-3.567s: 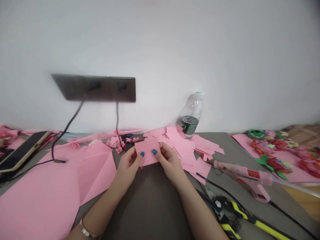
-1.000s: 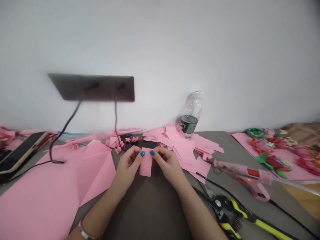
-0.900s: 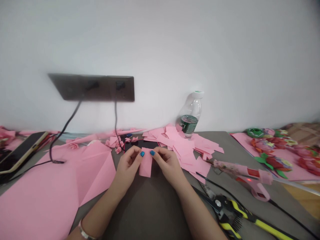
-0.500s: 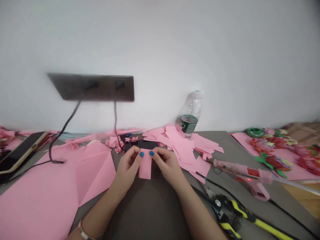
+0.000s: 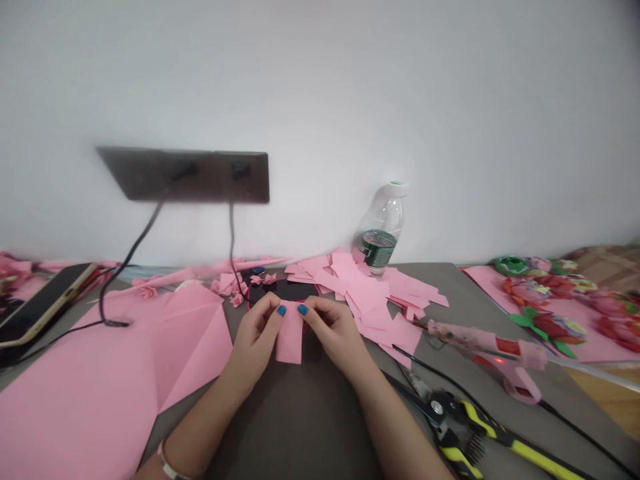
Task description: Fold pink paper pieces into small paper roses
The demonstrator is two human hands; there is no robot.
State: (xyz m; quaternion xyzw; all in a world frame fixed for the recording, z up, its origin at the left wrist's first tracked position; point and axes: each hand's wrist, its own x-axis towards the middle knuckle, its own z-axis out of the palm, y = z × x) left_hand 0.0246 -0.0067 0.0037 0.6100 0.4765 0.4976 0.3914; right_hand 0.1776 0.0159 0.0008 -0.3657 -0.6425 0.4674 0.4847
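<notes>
The left hand (image 5: 254,341) and the right hand (image 5: 334,333) are closing on the upper end of a pink paper strip (image 5: 289,341), pinching it from either side between curled fingers, with the blue-painted fingertips (image 5: 302,309) meeting near its top edge. The strip is hanging in the gap between the hands, its long axis running roughly straight toward the person, with the free end pointing at the body. This pinch is leaving most of its length uncovered and seems to be keeping the top end steady (whether the lower end is touching the tabletop (image 5: 305,420) is hard to tell from this angle).

A heap of pink paper scraps (image 5: 363,297) is lying just beyond the right hand, and a large folded pink sheet (image 5: 85,400) is spreading to the left. A pink glue gun (image 5: 483,343) is resting to the right, near yellow-handled shears (image 5: 450,417), both apparently kept within easy reach. A water bottle (image 5: 383,233) is standing against the wall, and paper flowers (image 5: 545,310) are lying on a pink sheet at the far right.
</notes>
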